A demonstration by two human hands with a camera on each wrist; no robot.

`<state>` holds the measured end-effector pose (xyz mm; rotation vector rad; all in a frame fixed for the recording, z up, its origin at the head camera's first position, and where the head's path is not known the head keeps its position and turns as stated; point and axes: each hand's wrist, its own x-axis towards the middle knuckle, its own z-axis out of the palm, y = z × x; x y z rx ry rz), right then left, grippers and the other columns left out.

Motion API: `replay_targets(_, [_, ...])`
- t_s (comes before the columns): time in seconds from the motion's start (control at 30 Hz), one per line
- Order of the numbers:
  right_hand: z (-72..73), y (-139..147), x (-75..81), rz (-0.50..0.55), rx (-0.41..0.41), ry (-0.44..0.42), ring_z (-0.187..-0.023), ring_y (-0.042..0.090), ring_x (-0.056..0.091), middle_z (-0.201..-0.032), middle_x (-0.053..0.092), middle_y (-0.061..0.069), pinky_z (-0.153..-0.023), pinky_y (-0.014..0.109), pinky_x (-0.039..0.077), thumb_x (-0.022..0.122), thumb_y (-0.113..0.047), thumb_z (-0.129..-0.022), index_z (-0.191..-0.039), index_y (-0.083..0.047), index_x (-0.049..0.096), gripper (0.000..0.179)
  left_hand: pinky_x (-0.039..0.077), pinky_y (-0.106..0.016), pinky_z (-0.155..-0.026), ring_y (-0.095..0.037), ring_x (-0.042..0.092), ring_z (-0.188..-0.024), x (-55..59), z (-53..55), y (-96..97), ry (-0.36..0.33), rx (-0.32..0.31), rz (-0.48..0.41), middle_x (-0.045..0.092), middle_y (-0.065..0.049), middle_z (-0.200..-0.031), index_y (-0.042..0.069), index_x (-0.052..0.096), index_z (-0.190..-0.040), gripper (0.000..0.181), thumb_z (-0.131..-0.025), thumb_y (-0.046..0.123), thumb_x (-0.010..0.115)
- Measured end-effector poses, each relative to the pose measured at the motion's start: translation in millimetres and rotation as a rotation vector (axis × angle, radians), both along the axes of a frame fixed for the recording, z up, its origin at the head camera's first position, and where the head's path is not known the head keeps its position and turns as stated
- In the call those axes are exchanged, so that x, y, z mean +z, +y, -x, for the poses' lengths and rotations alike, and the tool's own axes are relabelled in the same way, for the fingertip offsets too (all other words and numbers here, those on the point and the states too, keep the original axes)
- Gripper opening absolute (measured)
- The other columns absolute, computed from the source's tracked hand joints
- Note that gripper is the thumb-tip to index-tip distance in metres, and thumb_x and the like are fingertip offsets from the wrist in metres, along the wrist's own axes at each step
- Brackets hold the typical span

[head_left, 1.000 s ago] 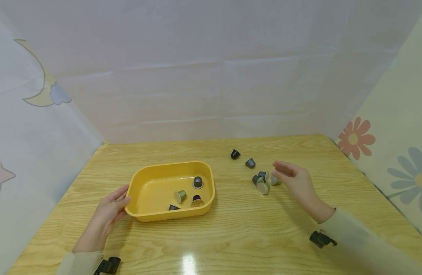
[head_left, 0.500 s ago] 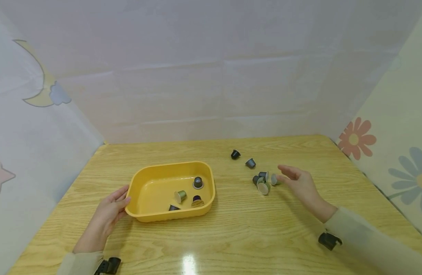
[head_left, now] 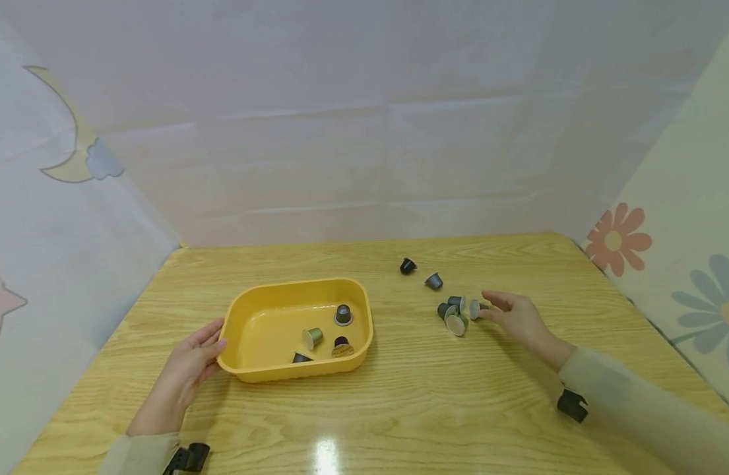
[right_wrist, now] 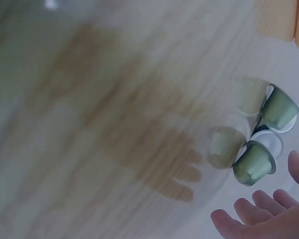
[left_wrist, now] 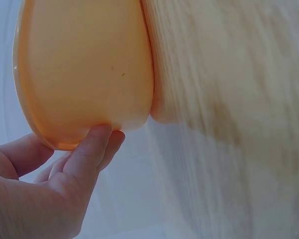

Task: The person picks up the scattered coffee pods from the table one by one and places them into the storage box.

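Note:
My left hand (head_left: 189, 363) grips the left end of a yellow plastic tray (head_left: 269, 376), thumb at the rim and fingers against the outer wall (left_wrist: 79, 89). Several coffee capsules lie in the tray, among them a green one (head_left: 312, 338) and a dark one (head_left: 343, 315). On the right, my right hand (head_left: 521, 323) reaches over a green capsule with a pale lid (head_left: 475, 309), thumb and fingers spread apart around it. In the right wrist view the fingertips (right_wrist: 222, 221) show a gap to that green capsule (right_wrist: 254, 165).
Left of that capsule is a cluster of dark and green capsules (head_left: 456, 323). Farther back lie a grey capsule (head_left: 434, 282) and a black capsule (head_left: 408, 266). The wooden table (head_left: 400, 415) ends at a pale cloth wall (head_left: 364, 165) behind and patterned cloths at both sides.
My right hand first draws back to the right, uncovering the green capsule, then lowers so thumb and fingers come around it. The left hand and tray stay in place.

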<state>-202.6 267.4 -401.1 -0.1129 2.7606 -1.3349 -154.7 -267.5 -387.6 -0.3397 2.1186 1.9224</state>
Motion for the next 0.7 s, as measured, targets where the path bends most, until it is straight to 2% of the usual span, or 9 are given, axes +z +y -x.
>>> replay_targets(0.13, [4.4, 1, -0.3, -0.042, 0.019, 0.003, -0.135, 0.055, 0.038, -0.146, 0.042, 0.036, -0.107, 0.062, 0.039, 0.065, -0.013, -0.099, -0.144, 0.016, 0.042, 0.058, 0.054, -0.018, -0.082, 0.015, 0.058, -0.094, -0.8, 0.2, -0.6, 0.004, 0.004, -0.009, 0.011, -0.019, -0.165, 0.002, 0.009, -0.161, 0.063, -0.108, 0.006, 0.042])
replay_targets(0.33, [8.9, 0, 1.6, -0.082, 0.028, -0.061, -0.137, 0.055, 0.036, -0.148, 0.04, 0.034, -0.109, 0.062, 0.036, 0.067, -0.017, -0.098, -0.144, 0.015, 0.04, 0.062, 0.054, -0.019, -0.083, 0.014, 0.058, -0.095, -0.5, 0.7, -0.2, 0.003, 0.005, -0.009, 0.011, -0.018, -0.165, 0.003, 0.01, -0.161, 0.063, -0.108, 0.006, 0.043])
replay_targets(0.7, [15.7, 0, -0.6, -0.15, 0.054, -0.072, -0.132, 0.054, 0.043, -0.143, 0.047, 0.036, -0.105, 0.061, 0.041, 0.068, -0.02, -0.098, -0.139, 0.016, 0.047, 0.059, 0.054, -0.018, -0.082, 0.014, 0.058, -0.096, -0.8, 1.0, -1.3, -0.007, 0.01, -0.002, 0.011, -0.018, -0.165, 0.004, 0.01, -0.161, 0.063, -0.108, 0.007, 0.043])
